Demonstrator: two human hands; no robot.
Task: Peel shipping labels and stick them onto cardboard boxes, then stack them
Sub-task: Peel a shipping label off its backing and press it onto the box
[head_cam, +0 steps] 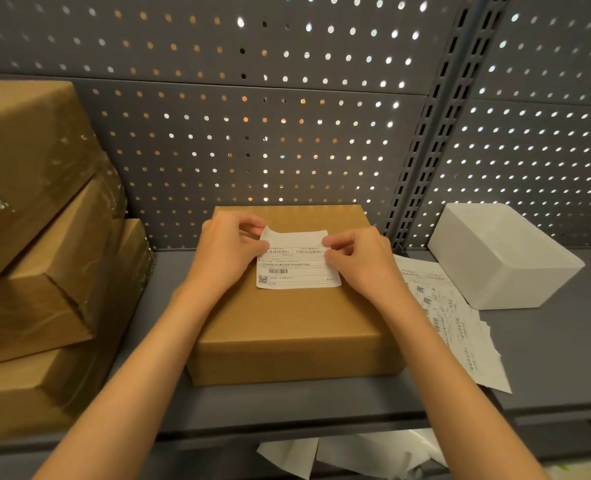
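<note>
A flat cardboard box (pixel 297 327) lies on the grey shelf (pixel 546 358), near its middle, with its far side close to the perforated back panel (pixel 287 133). A white shipping label (pixel 297 268) is on the far half of the top of the box. Its near part lies flat on the cardboard, and its far left corner is lifted and curled.

The left hand (pixel 226 251) pinches the upper left edge of the label between thumb and fingers. The right hand (pixel 359 261) pinches the upper right edge in the same way, with the other fingers curled. Both forearms come over the front edge of the shelf.

At the left end of the shelf stands a pile of brown boxes (pixel 44 254), some tilted and wrapped with clear tape. Just right of the flat box lies a heap of loose label sheets (pixel 460 327), partly under the right forearm. A white foam box (pixel 505 254) stands near the right end, touching the sheets.
</note>
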